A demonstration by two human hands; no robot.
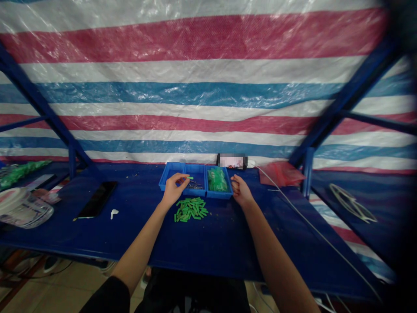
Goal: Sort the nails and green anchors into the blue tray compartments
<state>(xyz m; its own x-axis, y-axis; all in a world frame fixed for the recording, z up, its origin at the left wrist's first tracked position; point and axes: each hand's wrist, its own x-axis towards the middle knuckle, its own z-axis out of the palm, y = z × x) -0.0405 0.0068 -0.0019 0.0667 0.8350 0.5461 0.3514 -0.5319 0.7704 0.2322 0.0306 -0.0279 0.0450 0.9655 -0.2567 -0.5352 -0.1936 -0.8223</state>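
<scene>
Over the middle of a blue tray with compartments [196, 194], my left hand [176, 188] pinches a small green plastic piece [190, 178] between thumb and fingertips. Below it, several thin metal pieces [195, 185] lie in the middle compartment. The right compartment holds clear plastic bags with green contents [217, 180]. My right hand [240, 189] is closed at the tray's right side, fingers curled; whether anything is inside them is hidden. In front of the tray, a loose heap of short green plastic pieces [190, 209] lies on the blue table [208, 248].
A lit phone [232, 161] leans behind the tray, with a white cable [286, 200] running right. A red plastic bag [282, 173] lies at right. Leftward are a dark phone [97, 200], white earbuds [114, 213] and a plastic tub [24, 208]. Blue frame posts [308, 171] flank the table.
</scene>
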